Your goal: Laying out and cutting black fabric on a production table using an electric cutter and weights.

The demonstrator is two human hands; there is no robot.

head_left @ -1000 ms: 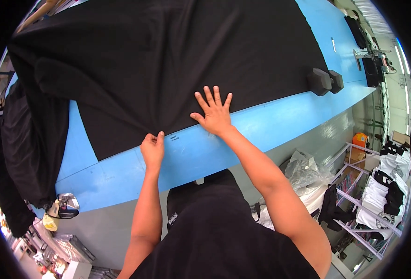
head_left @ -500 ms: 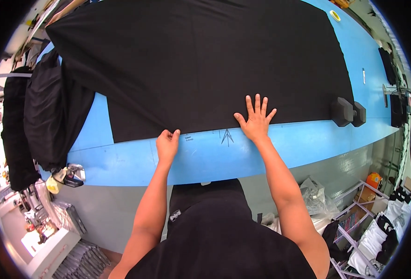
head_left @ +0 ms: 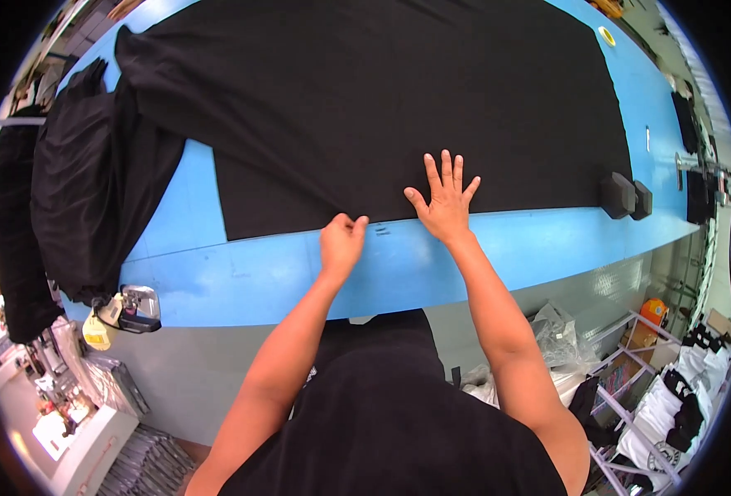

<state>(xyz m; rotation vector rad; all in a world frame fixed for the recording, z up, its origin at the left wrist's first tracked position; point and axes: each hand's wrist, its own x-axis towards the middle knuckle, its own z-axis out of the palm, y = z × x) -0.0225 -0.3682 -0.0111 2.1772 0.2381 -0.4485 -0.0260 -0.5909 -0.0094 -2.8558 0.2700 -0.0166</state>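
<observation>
Head view | left hand (head_left: 342, 242) grip pinches black fabric (head_left: 365, 107) edge | right hand (head_left: 443, 201) flat, fingers spread

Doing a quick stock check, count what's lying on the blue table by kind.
Large black cloth sheet: 1
Heap of black cloth at the left end: 1
Small black blocks: 2
Yellow ring at the far edge: 1
Total: 5

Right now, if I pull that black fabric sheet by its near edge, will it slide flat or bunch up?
Probably floppy: the black fabric sheet drapes in folds at the table's left end. It may bunch where the left hand pinches its edge. The flat right hand probably holds it from sliding on the smooth-looking blue top.
</observation>
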